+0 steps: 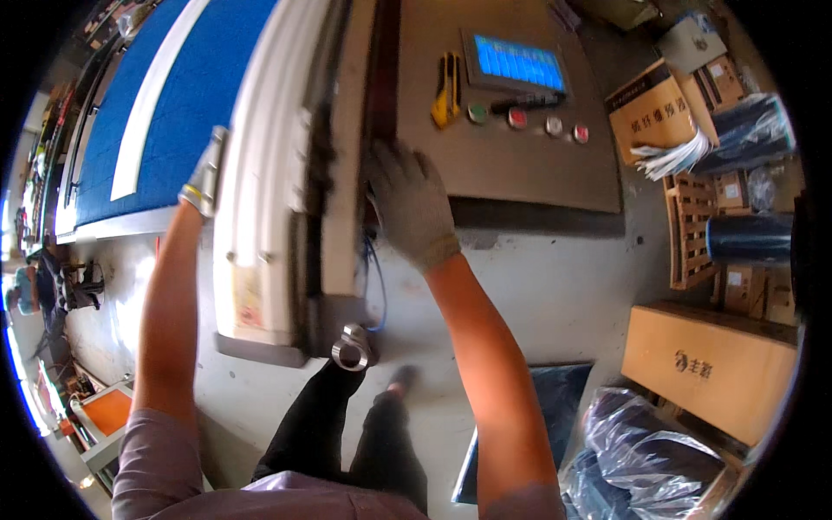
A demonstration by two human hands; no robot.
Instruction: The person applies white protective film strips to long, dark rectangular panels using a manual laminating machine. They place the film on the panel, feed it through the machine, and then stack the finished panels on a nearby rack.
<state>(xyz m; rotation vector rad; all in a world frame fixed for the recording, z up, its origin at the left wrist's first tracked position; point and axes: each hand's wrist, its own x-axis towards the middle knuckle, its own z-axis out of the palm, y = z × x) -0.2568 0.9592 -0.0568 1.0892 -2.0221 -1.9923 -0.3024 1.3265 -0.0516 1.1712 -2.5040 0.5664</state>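
In a grey glove, my left hand (204, 182) is at the left side of a long white machine beam (256, 182), by a short pale bar (217, 147). Its fingers are mostly hidden, so its grip is unclear. My right hand (412, 208), also gloved, reaches across the gap between the beam and a grey-brown control panel (537, 169). Its fingers are stretched forward and slightly apart, near the panel's left edge, with nothing visible in them. Motion blurs the beam. A blue surface (204, 69) with a white strip (147, 121) lies left of the beam.
The panel carries a lit screen (520, 65), several push buttons, a yellow utility knife (446, 95) and a black marker (526, 102). A metal ring clamp (350, 351) sits at the beam's near end. Cardboard boxes (706, 368), a wooden pallet (691, 230) and plastic-wrapped bundles (646, 446) stand right.
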